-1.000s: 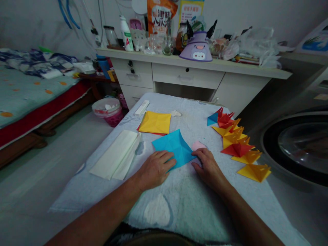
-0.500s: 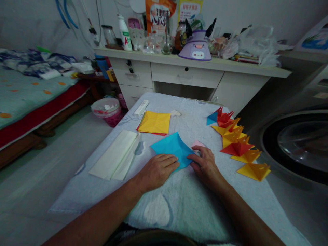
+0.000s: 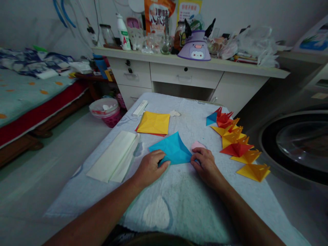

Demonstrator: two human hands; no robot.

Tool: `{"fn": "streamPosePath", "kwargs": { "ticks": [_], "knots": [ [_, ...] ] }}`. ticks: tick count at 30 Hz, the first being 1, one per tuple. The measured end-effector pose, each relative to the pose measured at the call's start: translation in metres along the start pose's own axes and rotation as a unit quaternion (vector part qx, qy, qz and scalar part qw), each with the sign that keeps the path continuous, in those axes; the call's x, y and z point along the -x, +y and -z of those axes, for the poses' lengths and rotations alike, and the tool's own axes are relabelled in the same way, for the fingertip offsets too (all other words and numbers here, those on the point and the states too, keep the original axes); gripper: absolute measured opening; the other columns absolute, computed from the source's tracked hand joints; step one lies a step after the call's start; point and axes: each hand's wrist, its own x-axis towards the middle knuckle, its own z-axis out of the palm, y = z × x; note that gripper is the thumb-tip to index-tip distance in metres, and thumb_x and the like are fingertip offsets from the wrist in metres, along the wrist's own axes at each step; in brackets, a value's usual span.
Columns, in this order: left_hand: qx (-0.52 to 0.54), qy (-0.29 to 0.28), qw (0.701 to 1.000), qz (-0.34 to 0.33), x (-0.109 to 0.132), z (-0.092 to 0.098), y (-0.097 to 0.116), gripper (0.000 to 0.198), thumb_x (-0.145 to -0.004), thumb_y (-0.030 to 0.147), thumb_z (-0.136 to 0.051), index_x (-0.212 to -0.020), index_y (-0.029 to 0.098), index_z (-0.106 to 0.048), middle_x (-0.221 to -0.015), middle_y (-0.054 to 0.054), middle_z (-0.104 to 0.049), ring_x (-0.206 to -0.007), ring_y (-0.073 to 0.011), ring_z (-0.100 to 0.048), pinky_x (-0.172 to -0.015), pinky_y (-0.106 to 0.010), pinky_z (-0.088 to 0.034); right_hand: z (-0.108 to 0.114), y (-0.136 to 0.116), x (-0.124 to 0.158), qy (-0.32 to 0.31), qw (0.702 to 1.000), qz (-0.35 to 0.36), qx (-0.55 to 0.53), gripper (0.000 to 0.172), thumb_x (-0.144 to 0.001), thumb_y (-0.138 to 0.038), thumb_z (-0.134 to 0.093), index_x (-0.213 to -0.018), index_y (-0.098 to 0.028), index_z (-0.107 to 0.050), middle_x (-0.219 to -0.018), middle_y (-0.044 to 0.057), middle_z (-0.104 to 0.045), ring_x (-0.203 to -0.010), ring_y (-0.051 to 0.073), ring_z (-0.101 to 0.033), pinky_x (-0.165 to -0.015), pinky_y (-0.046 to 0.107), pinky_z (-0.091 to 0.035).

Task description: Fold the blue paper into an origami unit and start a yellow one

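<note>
blue sheet [image 3: 172, 150]: smooth matt paper (creased) | table cover [image 3: 179, 201]: rough terry cloth

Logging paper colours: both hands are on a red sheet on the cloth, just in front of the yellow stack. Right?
Not quite: the sheet is blue, not red. The head view shows the left hand and right hand on a blue sheet on the cloth, just in front of the yellow stack.
</note>
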Motion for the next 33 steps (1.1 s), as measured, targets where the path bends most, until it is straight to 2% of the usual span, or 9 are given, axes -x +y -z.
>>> {"fn": "streamPosePath", "kwargs": {
  "ticks": [3, 8, 12, 15, 18, 20, 25, 33],
  "knots": [
    [-0.014, 0.015, 0.999, 0.033, -0.001, -0.001, 0.000, 0.018, -0.086, 0.026, -0.055, -0.070, 0.018, -0.052, -0.070, 0.001, -0.053, -0.069, -0.0148, -0.054, -0.063, -0.025, -0.039, 0.000, -0.002, -0.001, -0.003, 1.000, -0.013, -0.003, 0.008, -0.083, -0.022, -0.061, -0.083, -0.022, -0.069, -0.117, 0.008, -0.061, -0.109, 0.027, -0.052, -0.092, 0.043, -0.039],
    [-0.005, 0.005, 0.998, 0.068, 0.001, -0.005, -0.002, 0.007, -0.086, 0.026, -0.055, -0.088, 0.020, -0.054, -0.065, 0.006, -0.049, -0.061, -0.0130, -0.051, -0.059, -0.024, -0.035, -0.001, -0.004, -0.003, -0.001, 1.000, -0.023, 0.001, 0.009, -0.084, -0.022, -0.060, -0.081, -0.021, -0.068, -0.114, 0.009, -0.062, -0.107, 0.026, -0.052, -0.091, 0.041, -0.038],
    [-0.011, 0.017, 0.997, 0.077, 0.003, -0.009, -0.006, 0.028, -0.088, 0.026, -0.053, -0.115, 0.020, -0.048, -0.068, 0.006, -0.050, -0.064, -0.0148, -0.055, -0.058, -0.024, -0.037, -0.002, -0.005, -0.004, -0.001, 1.000, -0.029, 0.007, 0.009, -0.084, -0.021, -0.059, -0.080, -0.021, -0.068, -0.115, 0.009, -0.061, -0.107, 0.026, -0.052, -0.091, 0.041, -0.037],
    [-0.048, 0.019, 0.996, 0.068, 0.004, -0.012, -0.006, 0.037, -0.089, 0.024, -0.052, -0.125, 0.018, -0.044, -0.077, 0.002, -0.059, -0.072, -0.0173, -0.060, -0.063, -0.026, -0.042, -0.003, -0.007, -0.004, -0.004, 0.999, -0.037, 0.011, 0.010, -0.084, -0.022, -0.059, -0.080, -0.021, -0.068, -0.114, 0.009, -0.061, -0.106, 0.026, -0.052, -0.090, 0.041, -0.037],
    [-0.090, 0.008, 0.995, 0.032, 0.004, -0.013, -0.005, 0.029, -0.092, 0.022, -0.049, -0.120, 0.020, -0.053, -0.094, -0.004, -0.066, -0.086, -0.0195, -0.063, -0.076, -0.030, -0.047, -0.003, -0.010, -0.004, -0.001, 0.999, -0.049, 0.014, 0.009, -0.083, -0.022, -0.060, -0.080, -0.021, -0.068, -0.114, 0.009, -0.061, -0.105, 0.027, -0.052, -0.089, 0.041, -0.037],
    [-0.110, -0.002, 0.994, 0.007, 0.004, -0.012, -0.004, 0.023, -0.093, 0.021, -0.047, -0.111, 0.022, -0.061, -0.096, -0.004, -0.067, -0.089, -0.0196, -0.063, -0.080, -0.030, -0.047, -0.003, -0.012, -0.005, 0.004, 0.998, -0.056, 0.016, 0.008, -0.082, -0.023, -0.061, -0.079, -0.020, -0.067, -0.113, 0.009, -0.061, -0.104, 0.027, -0.052, -0.088, 0.041, -0.037],
    [-0.163, -0.015, 0.987, -0.011, 0.004, -0.011, -0.003, 0.023, -0.094, 0.021, -0.046, -0.092, 0.022, -0.069, -0.080, -0.003, -0.062, -0.078, -0.0167, -0.060, -0.071, -0.027, -0.045, -0.005, -0.012, -0.005, 0.014, 0.998, -0.061, 0.021, 0.009, -0.082, -0.026, -0.063, -0.077, -0.021, -0.066, -0.113, 0.008, -0.061, -0.103, 0.027, -0.051, -0.088, 0.041, -0.037],
    [-0.213, -0.016, 0.976, -0.032, 0.006, -0.011, -0.005, 0.022, -0.092, 0.020, -0.050, -0.095, 0.024, -0.071, -0.073, -0.002, -0.056, -0.071, -0.0165, -0.054, -0.065, -0.027, -0.041, -0.006, -0.012, -0.005, 0.032, 0.997, -0.060, 0.021, 0.008, -0.080, -0.026, -0.064, -0.073, -0.021, -0.065, -0.108, 0.009, -0.062, -0.099, 0.027, -0.053, -0.084, 0.042, -0.039]
  ]
}}
